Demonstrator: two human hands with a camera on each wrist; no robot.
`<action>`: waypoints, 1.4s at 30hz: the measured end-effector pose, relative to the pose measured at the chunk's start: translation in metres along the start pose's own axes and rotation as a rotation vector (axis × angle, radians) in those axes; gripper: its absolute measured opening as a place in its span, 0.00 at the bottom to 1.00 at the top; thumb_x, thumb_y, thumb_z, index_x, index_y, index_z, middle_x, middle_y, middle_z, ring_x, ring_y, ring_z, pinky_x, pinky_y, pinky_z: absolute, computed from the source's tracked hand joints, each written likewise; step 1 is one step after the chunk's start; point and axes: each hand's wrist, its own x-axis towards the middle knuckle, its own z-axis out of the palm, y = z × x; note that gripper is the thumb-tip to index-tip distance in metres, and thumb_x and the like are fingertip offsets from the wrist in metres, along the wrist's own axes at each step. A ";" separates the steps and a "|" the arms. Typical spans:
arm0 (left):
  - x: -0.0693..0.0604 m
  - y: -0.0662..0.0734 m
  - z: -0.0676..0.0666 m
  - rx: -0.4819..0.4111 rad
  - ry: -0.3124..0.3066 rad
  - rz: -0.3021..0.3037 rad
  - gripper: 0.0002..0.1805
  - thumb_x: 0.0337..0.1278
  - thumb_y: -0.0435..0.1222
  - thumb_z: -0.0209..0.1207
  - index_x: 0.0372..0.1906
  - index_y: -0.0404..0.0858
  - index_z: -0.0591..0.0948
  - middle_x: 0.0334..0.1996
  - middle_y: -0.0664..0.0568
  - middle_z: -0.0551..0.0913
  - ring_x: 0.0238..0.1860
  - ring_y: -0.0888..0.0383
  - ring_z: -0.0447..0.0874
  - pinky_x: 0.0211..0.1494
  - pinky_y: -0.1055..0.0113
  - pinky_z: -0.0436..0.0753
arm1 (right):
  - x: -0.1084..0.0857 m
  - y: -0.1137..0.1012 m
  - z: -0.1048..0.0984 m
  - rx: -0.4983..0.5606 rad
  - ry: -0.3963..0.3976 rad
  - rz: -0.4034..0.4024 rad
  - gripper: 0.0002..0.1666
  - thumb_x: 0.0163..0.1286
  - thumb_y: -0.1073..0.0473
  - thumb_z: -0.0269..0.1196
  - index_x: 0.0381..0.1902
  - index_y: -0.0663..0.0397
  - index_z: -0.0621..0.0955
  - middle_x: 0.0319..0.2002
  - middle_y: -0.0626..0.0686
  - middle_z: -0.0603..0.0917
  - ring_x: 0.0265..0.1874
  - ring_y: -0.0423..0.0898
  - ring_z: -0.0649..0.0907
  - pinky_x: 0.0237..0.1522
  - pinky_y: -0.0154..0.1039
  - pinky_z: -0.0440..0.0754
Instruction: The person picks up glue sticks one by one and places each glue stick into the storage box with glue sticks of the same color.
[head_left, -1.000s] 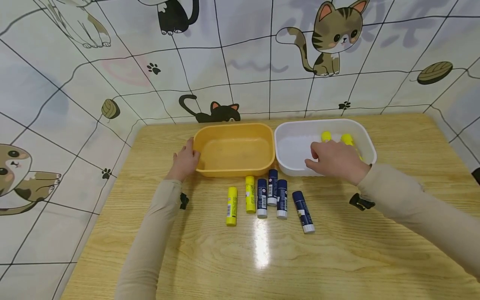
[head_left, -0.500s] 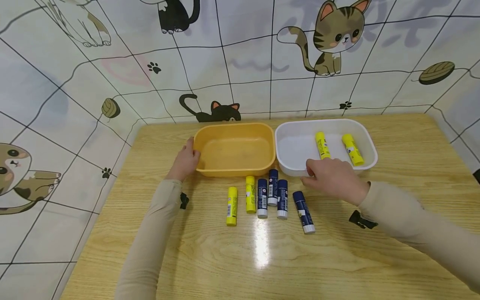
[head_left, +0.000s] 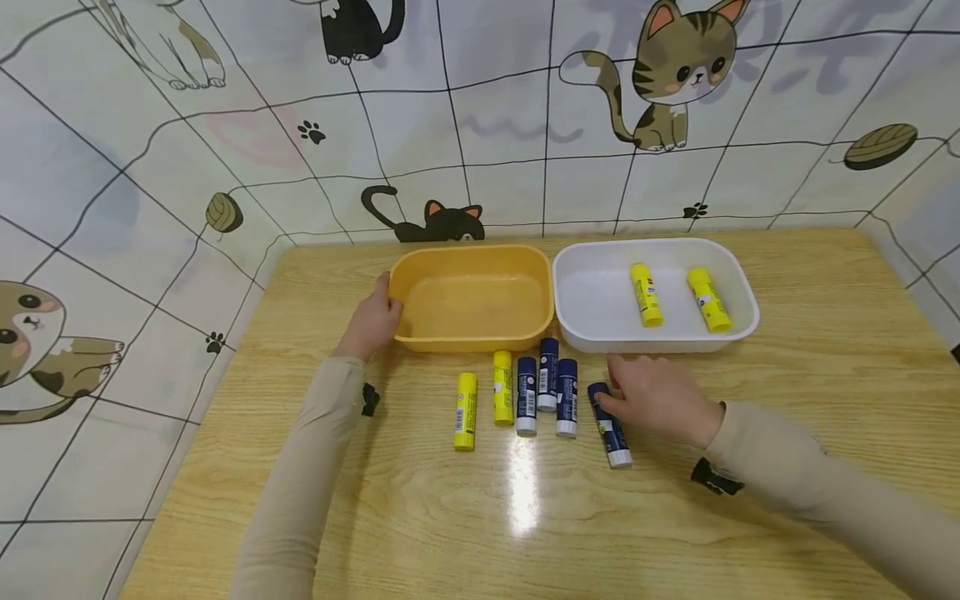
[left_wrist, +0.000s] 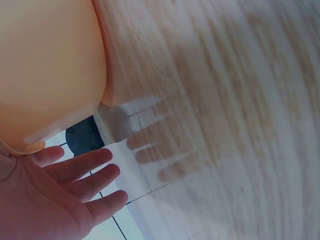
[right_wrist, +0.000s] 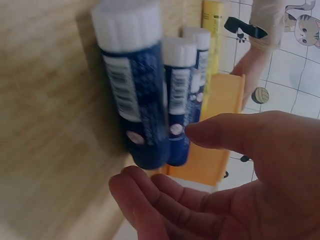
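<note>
My left hand (head_left: 369, 320) is at the left rim of an orange plastic basin (head_left: 480, 343). In the left wrist view its thumb lies over the rim and the index finger is against the outer wall; the other fingers extend loosely. My right hand (head_left: 663, 396) hovers at a dark blue glue stick (head_left: 611, 429) with a white end. Seen from the right wrist, thumb and fingers are parted around the cap end of that blue stick (right_wrist: 137, 100), without a clear grip. Left of it lie several more blue glue sticks (head_left: 567, 400) and two yellow ones (head_left: 465, 412).
A white plastic basin (head_left: 622, 343) stands against the orange one's right side, with two yellow glue sticks (head_left: 647, 296) lying in it. The wooden table (head_left: 420, 525) meets a wall covering (head_left: 510, 192) with printed cats behind the basins.
My right hand has moved from above the white basin toward the front and down to the rightmost blue glue stick, uncovering both yellow sticks in the basin. The left hand stays at its rim.
</note>
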 end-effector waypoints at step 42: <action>-0.004 0.005 -0.005 0.247 0.034 0.017 0.32 0.69 0.39 0.39 0.75 0.34 0.52 0.73 0.33 0.52 0.74 0.39 0.41 0.70 0.39 0.37 | 0.001 -0.008 0.023 0.050 -0.096 0.065 0.21 0.66 0.50 0.61 0.43 0.65 0.74 0.18 0.49 0.72 0.14 0.41 0.73 0.13 0.34 0.68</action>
